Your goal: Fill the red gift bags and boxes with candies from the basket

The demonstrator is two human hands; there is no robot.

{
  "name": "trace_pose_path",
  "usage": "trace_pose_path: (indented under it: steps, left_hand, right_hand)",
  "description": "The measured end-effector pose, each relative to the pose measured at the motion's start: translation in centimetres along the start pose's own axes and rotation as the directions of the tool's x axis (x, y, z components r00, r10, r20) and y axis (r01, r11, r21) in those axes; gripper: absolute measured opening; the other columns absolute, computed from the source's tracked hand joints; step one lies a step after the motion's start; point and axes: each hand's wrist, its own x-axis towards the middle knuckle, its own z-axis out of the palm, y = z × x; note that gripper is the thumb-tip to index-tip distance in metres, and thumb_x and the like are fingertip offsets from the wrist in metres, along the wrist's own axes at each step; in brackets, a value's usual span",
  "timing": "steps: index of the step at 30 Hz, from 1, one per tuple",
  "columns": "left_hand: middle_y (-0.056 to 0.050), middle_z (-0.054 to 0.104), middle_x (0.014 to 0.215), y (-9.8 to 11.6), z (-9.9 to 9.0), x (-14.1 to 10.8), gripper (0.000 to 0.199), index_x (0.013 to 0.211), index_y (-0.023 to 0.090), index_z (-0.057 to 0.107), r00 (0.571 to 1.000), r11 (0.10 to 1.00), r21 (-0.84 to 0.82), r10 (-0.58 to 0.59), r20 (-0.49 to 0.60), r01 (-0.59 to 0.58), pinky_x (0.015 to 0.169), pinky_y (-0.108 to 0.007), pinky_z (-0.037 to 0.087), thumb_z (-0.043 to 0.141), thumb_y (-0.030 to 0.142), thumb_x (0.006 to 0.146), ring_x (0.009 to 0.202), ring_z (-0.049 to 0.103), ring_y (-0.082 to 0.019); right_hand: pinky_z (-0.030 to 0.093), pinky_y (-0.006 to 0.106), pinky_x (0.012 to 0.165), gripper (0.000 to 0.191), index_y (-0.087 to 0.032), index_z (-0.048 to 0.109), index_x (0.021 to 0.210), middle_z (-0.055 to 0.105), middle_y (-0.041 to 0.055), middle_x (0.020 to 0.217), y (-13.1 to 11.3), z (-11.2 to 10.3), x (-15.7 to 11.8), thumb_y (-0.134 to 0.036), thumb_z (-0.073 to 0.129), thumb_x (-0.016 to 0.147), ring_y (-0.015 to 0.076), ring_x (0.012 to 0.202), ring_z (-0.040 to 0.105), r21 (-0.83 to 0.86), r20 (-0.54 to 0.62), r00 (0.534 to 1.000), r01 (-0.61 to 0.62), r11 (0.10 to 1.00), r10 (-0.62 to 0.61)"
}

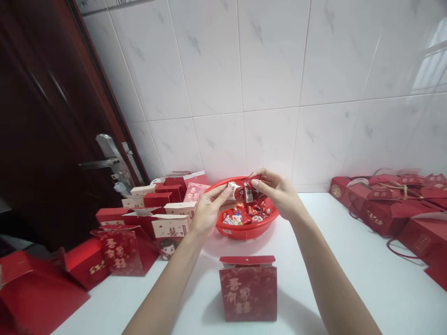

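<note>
Over a red plastic basket (244, 231) of wrapped candies, my left hand (211, 207) pinches a white and red wrapped candy (235, 191). My right hand (275, 190) is closed on dark red wrapped candies (250, 191), close beside the left hand's candy. Small red, white and blue packets (239, 217) lie in the basket below both hands. Nearer to me, a red gift box (248, 293) with pale lettering stands upright between my forearms, its top flap a little raised; its inside is hidden.
Many red and cream gift boxes (120, 249) stand at the left, beside a dark door (45, 116) with a metal handle. More red boxes (384, 211) with cord handles are grouped at the right. A tiled wall (268, 70) rises behind the white table (314, 237).
</note>
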Motion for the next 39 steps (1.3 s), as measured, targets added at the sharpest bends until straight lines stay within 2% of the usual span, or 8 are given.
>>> trace_pose_path:
  steps: [8, 12, 15, 18, 23, 26, 34, 39]
  left_hand:
    - [-0.009, 0.071, 0.116, 1.5, -0.4, -2.4, 0.056, 0.125, 0.022, 0.063, 0.997, 0.992, 0.107, 0.064, 0.052, -0.069, 0.086, -0.038, 0.057, 0.074, 0.049, 0.077, 0.101, 0.069, -0.027]
    - [-0.007, 0.067, 0.122, 4.2, -1.7, -4.4, 0.026, 0.097, 0.023, 0.071, 0.968, 0.908, 0.384, 0.077, 0.241, -0.167, 0.097, -0.038, 0.051, 0.069, 0.044, 0.083, 0.113, 0.064, -0.027]
    - [-0.004, 0.064, 0.132, 6.6, -2.9, -6.2, 0.02, 0.084, 0.026, 0.076, 0.845, 0.725, 0.629, -0.125, 0.52, -0.28, 0.106, -0.039, 0.042, 0.064, 0.042, 0.088, 0.129, 0.052, -0.029]
    - [-0.003, 0.058, 0.141, 7.6, -3.2, -7.4, 0.021, 0.098, 0.033, 0.078, 0.695, 0.604, 0.714, -0.342, 0.633, -0.353, 0.108, -0.039, 0.038, 0.061, 0.042, 0.09, 0.134, 0.048, -0.03]
    - [-0.007, 0.066, 0.13, 6.5, -2.2, -7.2, 0.027, 0.112, 0.031, 0.075, 0.653, 0.6, 0.692, -0.342, 0.676, -0.402, 0.097, -0.033, 0.045, 0.056, 0.036, 0.094, 0.117, 0.062, -0.025]
    - [-0.007, 0.072, 0.116, 5.6, -1.6, -6.4, 0.027, 0.112, 0.027, 0.075, 0.659, 0.662, 0.635, -0.274, 0.7, -0.399, 0.086, -0.029, 0.049, 0.055, 0.031, 0.093, 0.1, 0.067, -0.021]
    - [-0.001, 0.074, 0.086, 3.7, -0.4, -5.9, 0.014, 0.085, 0.022, 0.075, 0.819, 0.711, 0.655, -0.201, 0.538, -0.256, 0.073, -0.026, 0.048, 0.06, 0.024, 0.084, 0.081, 0.066, -0.018]
    - [-0.001, 0.073, 0.082, 2.6, 0.4, -5.7, 0.024, 0.082, 0.021, 0.074, 0.836, 0.678, 0.659, -0.119, 0.535, -0.325, 0.071, -0.027, 0.047, 0.051, 0.013, 0.084, 0.077, 0.064, -0.018]
  right_hand:
    - [0.047, 0.025, 0.059, 0.02, -0.018, 0.065, 0.085, 0.064, 0.0012, 0.073, -2.1, 1.2, -1.7, -0.037, 0.068, 0.082, 0.0128, 0.066, 0.058, -0.162, -0.048, 0.995, 0.083, 0.983, -0.092]
    - [0.048, 0.025, 0.06, 0.021, -0.017, 0.067, 0.086, 0.065, 0.0018, 0.074, -3.8, 0.6, -2.7, -0.038, 0.069, 0.083, 0.0133, 0.066, 0.059, -0.245, -0.072, 0.988, 0.118, 0.962, -0.139]
    - [0.05, 0.025, 0.06, 0.024, -0.017, 0.067, 0.087, 0.066, 0.0034, 0.077, -5.2, 0.1, -3.6, -0.041, 0.07, 0.084, 0.0143, 0.069, 0.06, -0.264, -0.046, 0.991, 0.107, 0.958, -0.124]
    - [0.049, 0.024, 0.056, 0.027, -0.017, 0.068, 0.087, 0.067, 0.005, 0.082, -6.3, -0.3, -4.3, -0.043, 0.07, 0.084, 0.014, 0.068, 0.059, -0.297, -0.014, 0.993, 0.108, 0.949, -0.118]
    - [0.048, 0.023, 0.054, 0.024, -0.017, 0.069, 0.09, 0.066, 0.0052, 0.083, -7.0, -0.6, -5.1, -0.041, 0.069, 0.087, 0.0127, 0.067, 0.058, -0.357, 0.037, 0.99, 0.137, 0.924, -0.132]
    - [0.047, 0.023, 0.054, 0.023, -0.017, 0.069, 0.091, 0.065, 0.0046, 0.08, -7.3, -0.6, -5.5, -0.04, 0.066, 0.09, 0.0128, 0.066, 0.057, -0.394, 0.081, 0.989, 0.146, 0.907, -0.124]
    - [0.048, 0.023, 0.057, 0.011, -0.017, 0.068, 0.087, 0.066, 0.0025, 0.077, -8.0, -0.4, -6.0, -0.025, 0.061, 0.091, 0.0124, 0.066, 0.058, -0.481, 0.247, 0.969, 0.146, 0.865, -0.026]
    - [0.048, 0.022, 0.06, 0.01, -0.019, 0.068, 0.088, 0.068, 0.0025, 0.082, -8.1, -0.4, -6.0, -0.02, 0.058, 0.09, 0.0128, 0.07, 0.06, -0.518, 0.317, 0.948, 0.177, 0.837, -0.004]
